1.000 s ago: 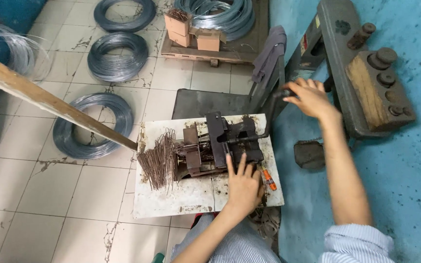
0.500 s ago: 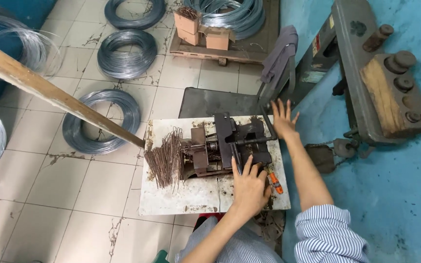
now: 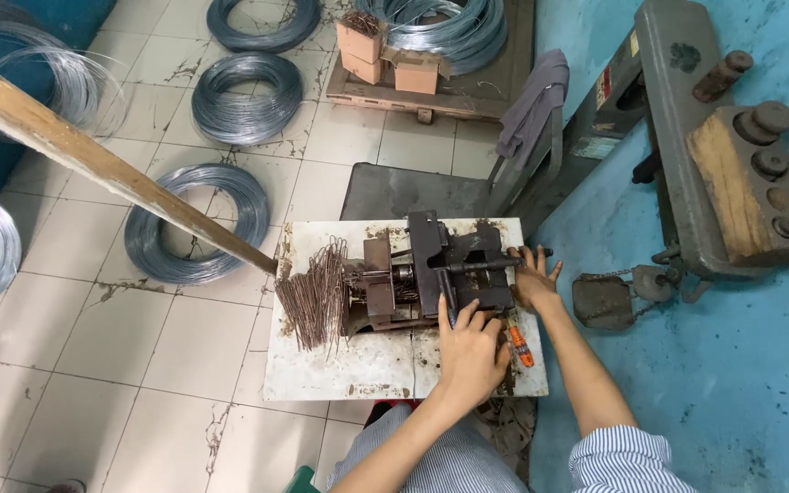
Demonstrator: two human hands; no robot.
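Wire-bending jig [image 3: 440, 269] sits bolted on a stained white bench [image 3: 340, 365], rusty bent wires [image 3: 317, 292] heaped at its left end. Left hand [image 3: 469, 351] rests loosely curled against the jig's front; right hand [image 3: 531, 278], fingers spread, touches its right end, holding nothing. Fingers this near the moving parts could get pinched, I judge.

Dark, greasy, matt metal on the press [image 3: 440, 269] at frame centre; chipped, stained white paint on the table [image 3: 358, 365]. Rusty brown wire pieces [image 3: 317, 292] beside it. Shiny grey wire coils [image 3: 247, 96] upper left. Rough bare wood on the beam [image 3: 93, 155]. Smooth, dirty floor tiles [image 3: 75, 356].
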